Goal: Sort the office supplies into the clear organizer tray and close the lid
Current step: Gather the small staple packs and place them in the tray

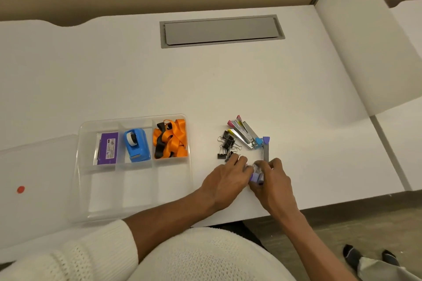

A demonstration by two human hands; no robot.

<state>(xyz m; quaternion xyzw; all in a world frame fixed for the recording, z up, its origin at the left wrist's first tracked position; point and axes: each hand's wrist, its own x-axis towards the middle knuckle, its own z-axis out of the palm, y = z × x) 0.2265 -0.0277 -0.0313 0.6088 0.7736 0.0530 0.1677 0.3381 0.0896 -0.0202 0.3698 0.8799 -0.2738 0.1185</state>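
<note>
A white desk (pixel 228 80) is seen from above, from a camera worn on the head of a seated person in a cream knitted sweater. At about eight o'clock from the centre of the view lies the clear organizer tray (pixel 82 178), its lid off; what may be the lid (pixel 34 150), a pale clear sheet, rests just beside it at nine o'clock, presumably set aside so the compartments can be reached. The far row of three compartments is filled: a purple box (pixel 107 148) on the left, a blue tape dispenser (pixel 137 145) in the middle, and a bundle of orange and black lanyards (pixel 171 139) on the right, one kind to each section. The near compartments appear empty. At about four o'clock from the centre, well apart from the tray, the unsorted supplies are gathered: a heap of black binder clips (pixel 227 143), and just beside it, at two o'clock from the clips, several small staplers (pixel 244 134) with pink, blue and purple ends. Both hands meet directly below this pile. The left hand (pixel 226 180) is curled, fingertips touching the nearest clips, apparently to gather or steady them. The right hand (pixel 274 185) is closed loosely round a small purple object (pixel 257 177), probably another little stapler, though it is too hidden to be named surely; whether the left hand also grips it cannot be told. The sorting is judged roughly half done, with the lid not yet closed.
</note>
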